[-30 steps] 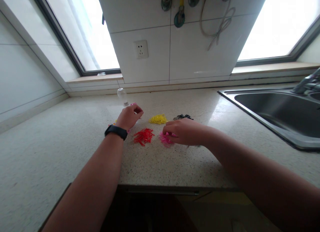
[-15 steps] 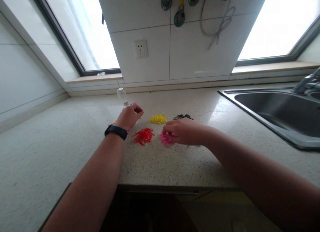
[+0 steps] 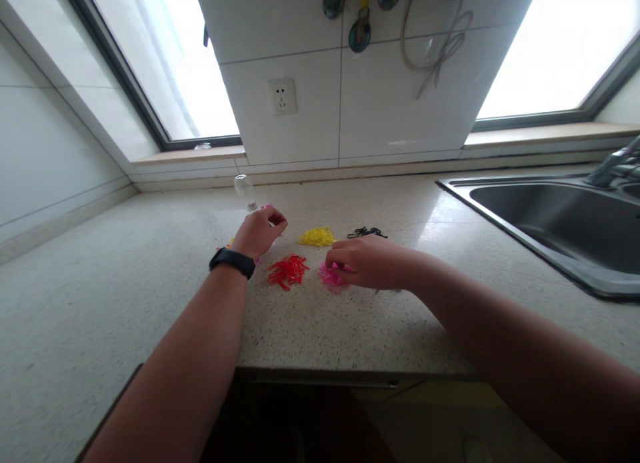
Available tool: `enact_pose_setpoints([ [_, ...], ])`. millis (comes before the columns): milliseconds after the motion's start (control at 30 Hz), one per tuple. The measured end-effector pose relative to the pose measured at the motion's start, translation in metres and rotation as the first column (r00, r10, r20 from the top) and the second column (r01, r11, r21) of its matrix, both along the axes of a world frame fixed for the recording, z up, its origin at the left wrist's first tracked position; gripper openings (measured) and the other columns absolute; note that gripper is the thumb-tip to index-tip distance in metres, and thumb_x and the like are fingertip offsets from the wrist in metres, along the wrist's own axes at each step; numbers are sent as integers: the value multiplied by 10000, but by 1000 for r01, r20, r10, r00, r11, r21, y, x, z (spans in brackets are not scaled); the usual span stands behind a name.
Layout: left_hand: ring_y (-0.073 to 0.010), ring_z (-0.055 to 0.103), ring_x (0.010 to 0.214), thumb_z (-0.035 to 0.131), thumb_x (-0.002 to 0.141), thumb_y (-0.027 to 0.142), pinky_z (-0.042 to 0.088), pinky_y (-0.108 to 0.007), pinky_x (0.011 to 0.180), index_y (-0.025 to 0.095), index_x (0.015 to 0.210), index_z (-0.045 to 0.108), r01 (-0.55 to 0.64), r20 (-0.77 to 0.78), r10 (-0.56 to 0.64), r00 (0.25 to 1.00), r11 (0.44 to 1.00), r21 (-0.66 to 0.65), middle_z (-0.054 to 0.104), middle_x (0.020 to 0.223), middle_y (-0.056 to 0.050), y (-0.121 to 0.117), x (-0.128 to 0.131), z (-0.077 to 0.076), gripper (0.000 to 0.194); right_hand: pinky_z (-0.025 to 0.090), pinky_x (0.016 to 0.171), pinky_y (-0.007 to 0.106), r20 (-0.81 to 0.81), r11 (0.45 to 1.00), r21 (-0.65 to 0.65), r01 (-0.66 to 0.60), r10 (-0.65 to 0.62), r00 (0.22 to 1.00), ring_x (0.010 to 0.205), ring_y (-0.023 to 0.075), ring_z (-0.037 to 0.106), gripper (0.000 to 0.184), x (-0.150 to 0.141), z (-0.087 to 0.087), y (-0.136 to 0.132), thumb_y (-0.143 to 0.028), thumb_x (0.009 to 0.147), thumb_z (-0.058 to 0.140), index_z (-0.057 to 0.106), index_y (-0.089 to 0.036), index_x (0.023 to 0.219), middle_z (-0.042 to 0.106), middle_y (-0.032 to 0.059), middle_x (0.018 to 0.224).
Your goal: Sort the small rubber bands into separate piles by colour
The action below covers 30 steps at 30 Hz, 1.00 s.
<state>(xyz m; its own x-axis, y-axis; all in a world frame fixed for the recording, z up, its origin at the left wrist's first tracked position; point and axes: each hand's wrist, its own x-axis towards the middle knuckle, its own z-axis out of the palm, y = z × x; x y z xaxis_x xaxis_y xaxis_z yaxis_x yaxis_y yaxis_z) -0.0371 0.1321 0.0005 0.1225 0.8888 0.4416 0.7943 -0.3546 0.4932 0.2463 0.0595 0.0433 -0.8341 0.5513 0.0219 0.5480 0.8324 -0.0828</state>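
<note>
I count two hands over one counter. My right hand has its fingers curled at the one pink pile; my left hand's are bent. I can't tell whether either grips anything. One red pile and one yellow pile lie between them.

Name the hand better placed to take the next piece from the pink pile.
Right, I'd judge: the right hand has its fingers at the pink pile, while the left hand is farther off, beyond the red pile.
</note>
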Motion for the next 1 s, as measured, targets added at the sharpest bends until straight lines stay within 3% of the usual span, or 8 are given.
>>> enact_pose_setpoints([
  [1000,-170,676,719,679,856,304,501,-312,724,203,873,734,11,-5,-11,1000,1000,-4,765,834,-44,-1,1,1,117,384,692,319,10,1000,-13,14,-14,1000,834,197,642,211,-2,4,-3,-270,947,519,697,-202,1038,727,71,1036],
])
